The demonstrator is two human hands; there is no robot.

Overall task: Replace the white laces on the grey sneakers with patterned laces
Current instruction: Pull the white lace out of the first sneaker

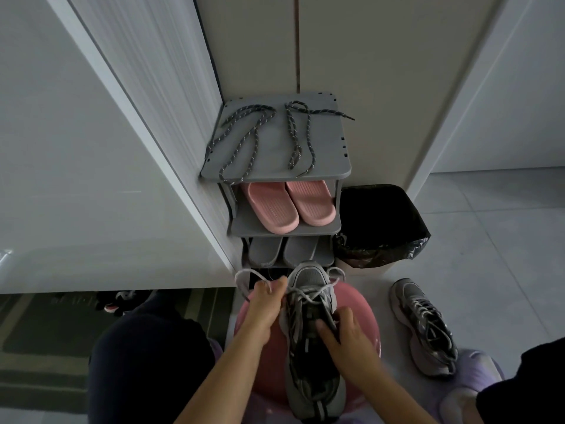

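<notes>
A grey sneaker (310, 356) lies on a pink stool (365, 319), toe pointing away from me. My left hand (266, 304) pinches its white lace (244, 274), which is drawn out to the left in a loop. My right hand (345, 332) presses on the sneaker's tongue and side, holding it steady. The second grey sneaker (425, 325) stands on the floor to the right, white laces still in it. Two dark patterned laces (244, 139) (298, 136) lie loose on top of the grey shoe rack (275, 160).
Pink slippers (287, 206) and grey slippers (281, 250) fill the rack's lower shelves. A bin with a black bag (379, 221) stands right of the rack. A white cabinet door (91, 148) is on the left, tiled floor on the right.
</notes>
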